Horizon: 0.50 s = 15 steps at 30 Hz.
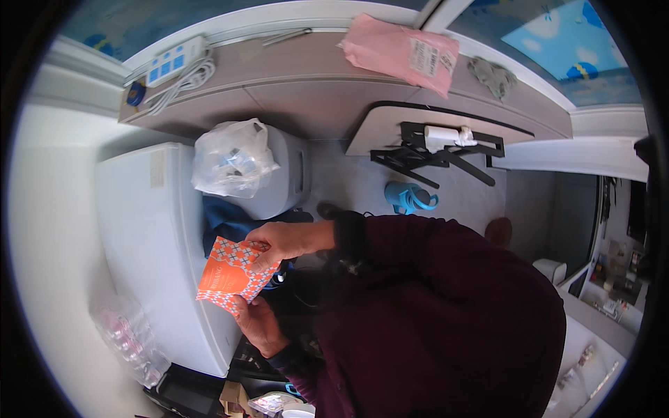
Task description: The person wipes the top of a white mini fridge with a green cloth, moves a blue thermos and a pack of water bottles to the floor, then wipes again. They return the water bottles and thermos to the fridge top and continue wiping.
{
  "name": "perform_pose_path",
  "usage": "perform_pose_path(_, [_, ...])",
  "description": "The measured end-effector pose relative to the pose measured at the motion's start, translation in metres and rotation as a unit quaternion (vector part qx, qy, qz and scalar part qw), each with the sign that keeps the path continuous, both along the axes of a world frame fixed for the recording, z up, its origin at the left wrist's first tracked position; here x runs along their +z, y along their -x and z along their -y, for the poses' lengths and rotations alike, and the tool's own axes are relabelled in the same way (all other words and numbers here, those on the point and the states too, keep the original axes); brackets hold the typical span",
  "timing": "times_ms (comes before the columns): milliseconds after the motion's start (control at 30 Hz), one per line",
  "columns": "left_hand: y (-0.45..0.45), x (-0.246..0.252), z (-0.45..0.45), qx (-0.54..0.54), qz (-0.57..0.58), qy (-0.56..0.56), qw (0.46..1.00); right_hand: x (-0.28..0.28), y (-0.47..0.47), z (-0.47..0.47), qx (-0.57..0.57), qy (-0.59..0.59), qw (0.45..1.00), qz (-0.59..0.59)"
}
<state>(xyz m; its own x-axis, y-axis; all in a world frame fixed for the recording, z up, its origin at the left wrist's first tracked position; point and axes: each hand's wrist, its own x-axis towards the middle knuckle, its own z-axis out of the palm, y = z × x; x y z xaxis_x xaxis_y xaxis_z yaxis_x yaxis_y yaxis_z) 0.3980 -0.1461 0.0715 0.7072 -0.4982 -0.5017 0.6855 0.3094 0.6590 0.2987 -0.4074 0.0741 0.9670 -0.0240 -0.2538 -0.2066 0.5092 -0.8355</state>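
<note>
An orange patterned packet (pixel 226 279) with white lettering is held between both hands, above the edge of a white fridge-like cabinet (pixel 146 209). My right hand (pixel 274 243) grips its upper right part, thumb on the printed face. At the packet's lower edge, my left hand (pixel 258 321) pinches it between thumb and fingers. Dark blue cloth (pixel 225 219) lies just beyond my right hand. A clear plastic bag (pixel 232 159) with things inside rests on a grey rounded bin or appliance (pixel 287 172).
On the window ledge are a power strip (pixel 175 62) with coiled cable, a pink parcel (pixel 400 52) and a grey cloth (pixel 491 78). A folded table (pixel 444 117) leans below. A blue bottle (pixel 405 197) stands on the floor. An open cardboard box (pixel 235 397) is at the bottom.
</note>
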Motion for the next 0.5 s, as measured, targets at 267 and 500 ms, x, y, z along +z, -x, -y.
perform_pose_path(267, [-0.001,0.021,0.025,-0.072,-0.040,-0.009,0.997,-0.008,0.027,-0.001,-0.096,0.018,0.995,0.011])
perform_pose_path(500, [-0.004,0.022,-0.028,-0.094,0.047,-0.021,0.994,0.005,0.093,0.023,-0.281,0.100,0.954,-0.006])
